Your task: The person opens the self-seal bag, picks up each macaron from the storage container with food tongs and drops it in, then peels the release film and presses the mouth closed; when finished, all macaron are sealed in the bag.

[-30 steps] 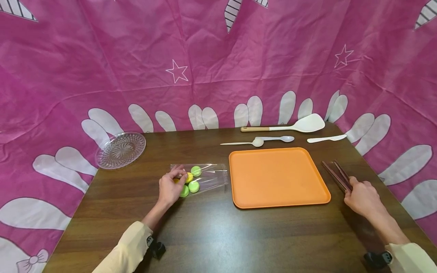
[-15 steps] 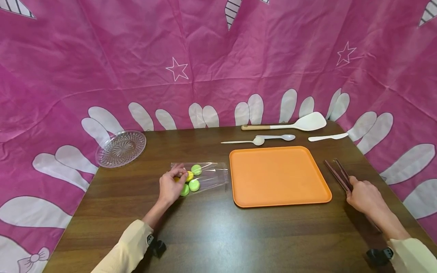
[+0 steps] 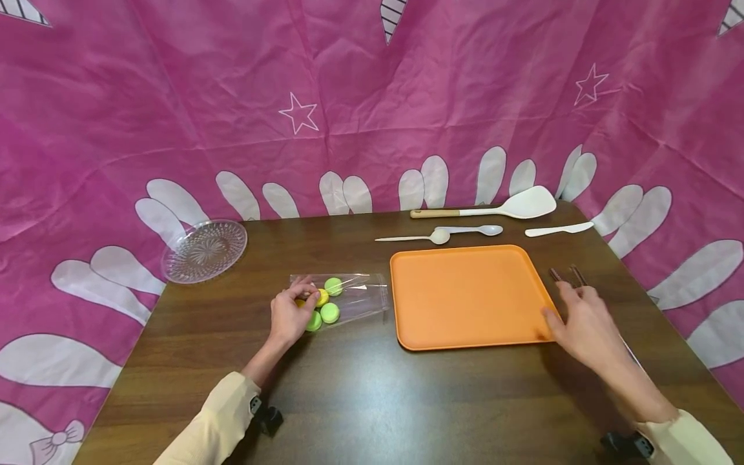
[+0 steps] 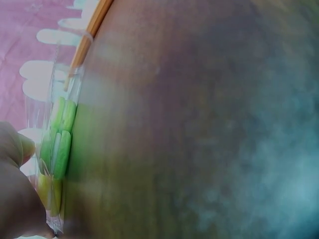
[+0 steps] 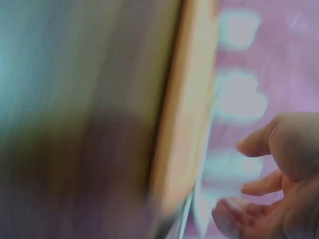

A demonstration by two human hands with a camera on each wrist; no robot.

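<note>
A clear plastic bag (image 3: 366,302) with green macarons (image 3: 330,313) and yellow macarons (image 3: 322,298) lies left of the table's middle. My left hand (image 3: 289,318) pinches the near-left end of that bag between thumb and fingers; the left wrist view shows the thumb beside the green macarons (image 4: 62,154). Over the right edge of the orange tray (image 3: 465,300) hovers my right hand (image 3: 593,336), fingers spread and holding nothing. Brown tongs (image 3: 578,276) lie on the table beneath and beyond it, partly hidden by the hand. The right wrist view is blurred but shows loosely bent fingers (image 5: 261,186).
A clear patterned plate (image 3: 206,252) stands at the back left. Along the back lie a white spatula with wooden handle (image 3: 526,203), a cream spoon (image 3: 438,237), a pale spoon (image 3: 489,230) and a white knife (image 3: 558,230). A pink printed cloth (image 3: 232,84) hangs behind the table.
My right hand has let go of the tongs and moved left toward the orange tray. The tongs stay on the table at the right. My left hand keeps its pinch on the bag.
</note>
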